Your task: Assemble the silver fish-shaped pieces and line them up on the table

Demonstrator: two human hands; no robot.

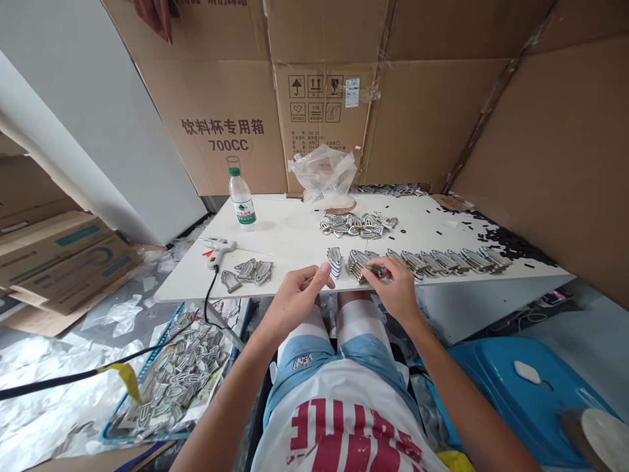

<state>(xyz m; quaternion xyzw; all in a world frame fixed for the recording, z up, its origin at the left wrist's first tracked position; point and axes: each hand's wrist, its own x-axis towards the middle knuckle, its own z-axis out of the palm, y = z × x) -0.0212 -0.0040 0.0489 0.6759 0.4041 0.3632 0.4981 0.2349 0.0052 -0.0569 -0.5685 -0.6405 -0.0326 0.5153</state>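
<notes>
Left hand [301,290] at edge of table [295,239], loosely curled, thumb and fingertips close together; cannot tell of any piece between them. Stack of clips [335,261] just beyond the thumb, at 2 o'clock from that hand, long axis about 12 to 6, near end close to the table edge. Left hand nearer to stack; right hand [397,288] farther off, with stack at about 10 o'clock from it. Right hand half closed, thumb and index a little apart at a pile of clips [354,263]; firm hold or mere touch, cannot tell, fingers in the way. Pile at 10 o'clock from right palm, between the hands, right next to stack on its 3 o'clock side. Row of more clips [445,262] at 2 o'clock from right hand, running out toward 3 along the edge. Heap [361,225], loose and jumbled, at 11 from right hand, beyond a strip of white table. Clear bag [327,172] at back of table, between 12 and 1 from left hand. Over on left hand's side: glue gun [223,248] and small batch of clips [254,270], both at 10, bottle [242,203] upright at 11. Crate [171,436] with many more clips at 8, below table level.
</notes>
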